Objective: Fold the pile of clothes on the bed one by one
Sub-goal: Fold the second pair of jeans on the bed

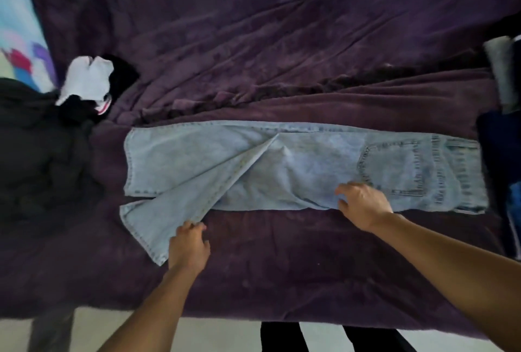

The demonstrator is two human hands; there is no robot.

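Purple fleece blanket [282,41] covers bed. Light-blue denim jeans [296,165] lie flat mid-bed, waist to the right, top leg skewed twd near edge. left hand [189,247]: fingers pinched on that leg's seam. right hand [363,202]: fingers curled on denim beside back pocket. Dark clothes pile [36,154] at left.

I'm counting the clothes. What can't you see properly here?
Head view:
- Dark pile: too dark to tell pieces apart, cut off at left edge.
- Clothes on the right: blurred, cut off by the edge.
- Jeans: underside lies against the bed; right hand covers part.
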